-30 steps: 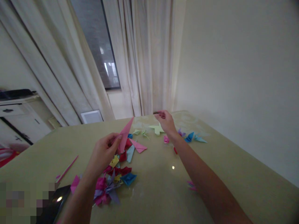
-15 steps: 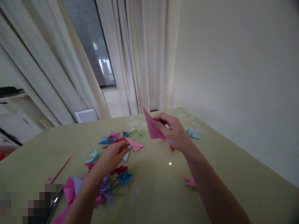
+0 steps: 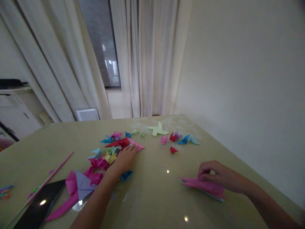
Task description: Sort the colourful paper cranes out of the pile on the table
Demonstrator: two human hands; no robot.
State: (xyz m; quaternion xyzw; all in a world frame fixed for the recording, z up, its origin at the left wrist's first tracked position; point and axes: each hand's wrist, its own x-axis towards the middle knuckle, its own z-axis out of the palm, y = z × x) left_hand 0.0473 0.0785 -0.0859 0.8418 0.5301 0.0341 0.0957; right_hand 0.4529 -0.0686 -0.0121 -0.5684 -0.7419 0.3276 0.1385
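left hand open flat on paper pile | right hand curled, seemingly pinching pink paper (on table)

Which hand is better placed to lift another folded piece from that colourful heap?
Probably the left. The left hand rests on the heap of folded papers, fingertips at a pink piece. The right hand sits apart, its grip pinching a pink paper stack.
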